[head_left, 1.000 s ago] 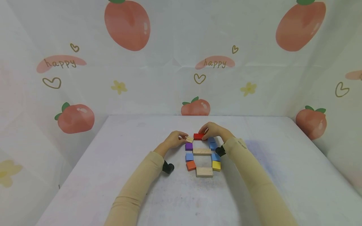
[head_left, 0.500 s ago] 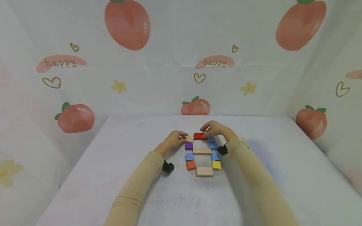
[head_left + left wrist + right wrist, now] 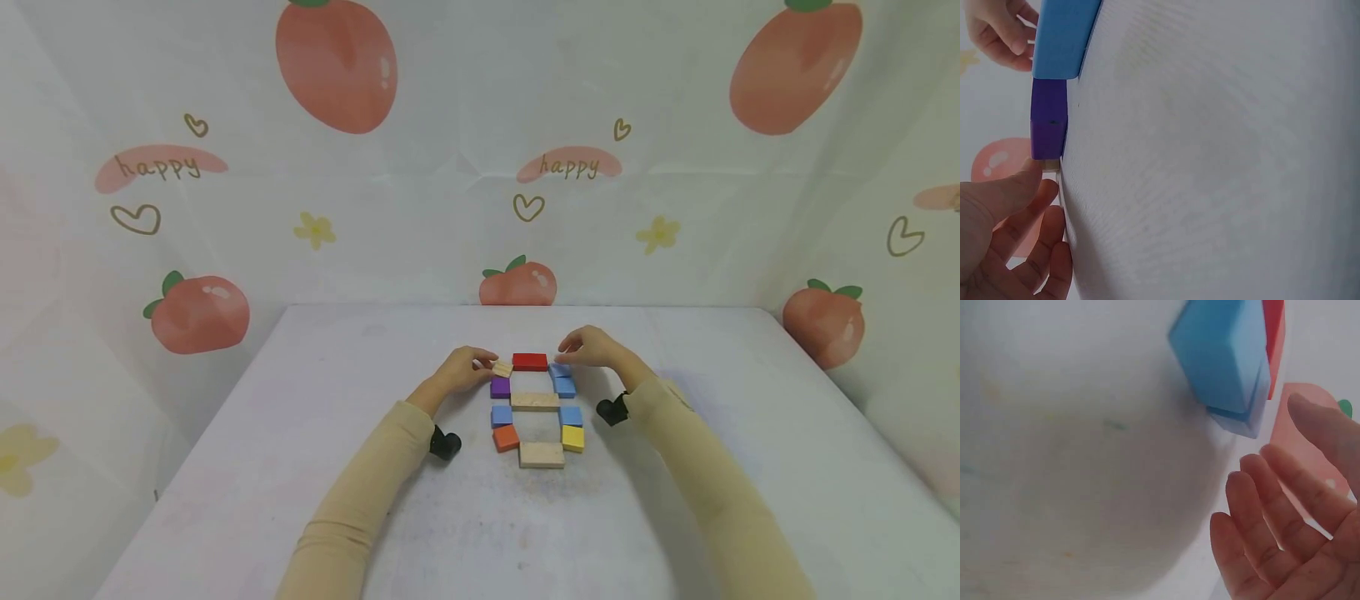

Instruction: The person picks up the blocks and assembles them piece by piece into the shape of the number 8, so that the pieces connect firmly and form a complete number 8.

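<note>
In the head view, wooden blocks lie in a figure-eight outline. My left hand (image 3: 463, 370) is at its far left corner, thumb and forefinger pinching the end of a small plain wooden block (image 3: 502, 368). A purple block (image 3: 1049, 119) lies just nearer than that one. My right hand (image 3: 588, 347) is beside the far right corner, near a tilted blue block (image 3: 559, 370), holding nothing. Its fingers are loosely bent and apart from the blocks in the right wrist view. Between the two corners lies a red block (image 3: 529, 362).
Plain wooden blocks form the middle bar (image 3: 535, 402) and the near bar (image 3: 542, 455). Blue blocks, an orange block (image 3: 506, 437) and a yellow block (image 3: 573, 439) make the sides. A white table (image 3: 375, 358) lies below, with a printed cloth (image 3: 420, 167) behind.
My right hand has let go of the red block's right end and moved right, past the tilted blue block. The left hand has stayed at the small plain block.
</note>
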`<control>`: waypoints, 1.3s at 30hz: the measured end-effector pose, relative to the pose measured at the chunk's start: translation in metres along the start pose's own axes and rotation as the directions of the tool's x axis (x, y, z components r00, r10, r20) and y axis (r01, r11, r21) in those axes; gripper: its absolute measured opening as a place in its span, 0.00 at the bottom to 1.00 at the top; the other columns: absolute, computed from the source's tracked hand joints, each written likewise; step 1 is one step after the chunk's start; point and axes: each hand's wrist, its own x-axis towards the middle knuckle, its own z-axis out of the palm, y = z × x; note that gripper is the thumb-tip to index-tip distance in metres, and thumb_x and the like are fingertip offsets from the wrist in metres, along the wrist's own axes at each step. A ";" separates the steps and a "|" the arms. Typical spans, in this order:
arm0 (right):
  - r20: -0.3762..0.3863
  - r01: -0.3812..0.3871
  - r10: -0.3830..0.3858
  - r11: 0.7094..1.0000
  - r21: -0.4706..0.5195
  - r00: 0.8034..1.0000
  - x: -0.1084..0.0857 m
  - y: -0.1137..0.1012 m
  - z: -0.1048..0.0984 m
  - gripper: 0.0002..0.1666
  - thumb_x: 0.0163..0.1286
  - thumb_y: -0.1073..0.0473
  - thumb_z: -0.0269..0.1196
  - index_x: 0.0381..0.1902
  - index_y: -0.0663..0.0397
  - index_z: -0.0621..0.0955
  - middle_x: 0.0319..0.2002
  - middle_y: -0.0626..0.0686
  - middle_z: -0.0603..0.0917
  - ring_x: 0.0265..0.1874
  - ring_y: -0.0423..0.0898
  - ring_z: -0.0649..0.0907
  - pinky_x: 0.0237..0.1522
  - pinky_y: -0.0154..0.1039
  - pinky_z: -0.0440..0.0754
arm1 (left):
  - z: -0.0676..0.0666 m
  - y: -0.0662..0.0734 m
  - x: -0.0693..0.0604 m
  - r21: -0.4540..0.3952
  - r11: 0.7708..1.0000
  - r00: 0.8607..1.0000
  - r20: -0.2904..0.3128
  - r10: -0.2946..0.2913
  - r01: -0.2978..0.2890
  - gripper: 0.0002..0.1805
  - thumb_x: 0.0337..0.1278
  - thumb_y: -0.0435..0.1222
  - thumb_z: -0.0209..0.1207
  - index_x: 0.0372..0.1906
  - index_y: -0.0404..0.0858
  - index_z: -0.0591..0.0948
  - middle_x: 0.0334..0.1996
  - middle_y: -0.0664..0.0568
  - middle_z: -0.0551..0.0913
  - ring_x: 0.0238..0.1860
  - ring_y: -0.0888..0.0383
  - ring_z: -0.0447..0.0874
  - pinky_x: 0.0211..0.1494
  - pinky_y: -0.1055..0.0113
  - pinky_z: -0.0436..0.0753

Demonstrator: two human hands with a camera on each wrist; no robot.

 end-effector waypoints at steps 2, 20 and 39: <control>0.002 -0.032 0.032 0.999 0.012 0.999 -0.001 0.002 0.002 0.21 0.62 0.51 0.62 0.46 0.63 0.80 0.43 0.60 0.83 0.39 0.49 0.79 0.45 0.42 0.80 | 0.000 0.000 -0.001 -0.002 1.000 1.000 -0.003 0.003 -0.003 0.17 0.59 0.33 0.58 0.54 0.37 0.79 0.44 0.45 0.83 0.46 0.52 0.80 0.54 0.62 0.78; 0.028 -0.032 0.031 0.999 0.016 0.999 -0.001 0.002 0.010 0.22 0.61 0.49 0.64 0.44 0.62 0.80 0.43 0.60 0.83 0.40 0.49 0.79 0.49 0.44 0.79 | -0.001 0.001 -0.002 -0.005 1.000 1.000 -0.009 0.025 -0.025 0.17 0.59 0.33 0.58 0.53 0.37 0.80 0.42 0.45 0.83 0.44 0.51 0.80 0.53 0.61 0.78; 0.023 -0.015 0.015 1.000 0.013 1.000 0.003 -0.004 0.008 0.22 0.61 0.51 0.64 0.47 0.61 0.79 0.46 0.62 0.81 0.44 0.52 0.78 0.49 0.46 0.79 | -0.002 0.003 -0.003 -0.011 1.000 1.000 0.000 -0.006 0.006 0.17 0.59 0.34 0.58 0.54 0.38 0.79 0.43 0.46 0.83 0.44 0.52 0.80 0.53 0.62 0.78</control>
